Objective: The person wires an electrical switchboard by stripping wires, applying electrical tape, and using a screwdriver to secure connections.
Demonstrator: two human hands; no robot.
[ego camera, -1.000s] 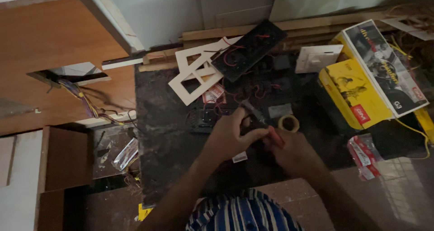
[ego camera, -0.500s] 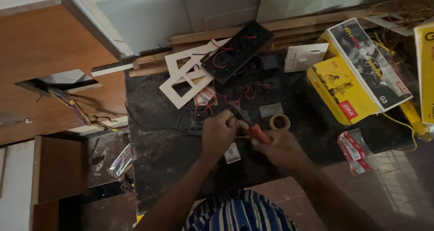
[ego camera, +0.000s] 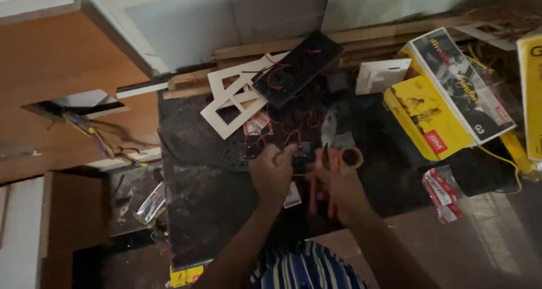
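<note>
a: pliers (ego camera: 323, 176), orange-handled, item one: where?
b: in my right hand (ego camera: 339, 184), fingers wrapped round the grips, dark nose pointing away from me, over the dark worktop (ego camera: 197, 198). blurred, so i cannot tell what the tips touch.
a: left hand (ego camera: 272, 173)?
b: curled, fingertips pressed on the black switch module (ego camera: 248, 153) with its red wires, just beside the pliers. whether it pinches a wire, i cannot tell.
a: item next out?
b: tape roll (ego camera: 353, 156), touching my right hand's far side. small red-and-white packets (ego camera: 443, 193) to the right, near the table edge.
a: further?
b: white frame plate (ego camera: 231, 105), and a black panel (ego camera: 296, 68) lying partly over it. white switch plate (ego camera: 381, 74) beyond. yellow box (ego camera: 423, 119) at right, a black-and-white box (ego camera: 463, 83) lying against it.
a: farthest?
b: wooden battens (ego camera: 361, 37) along the wall.
</note>
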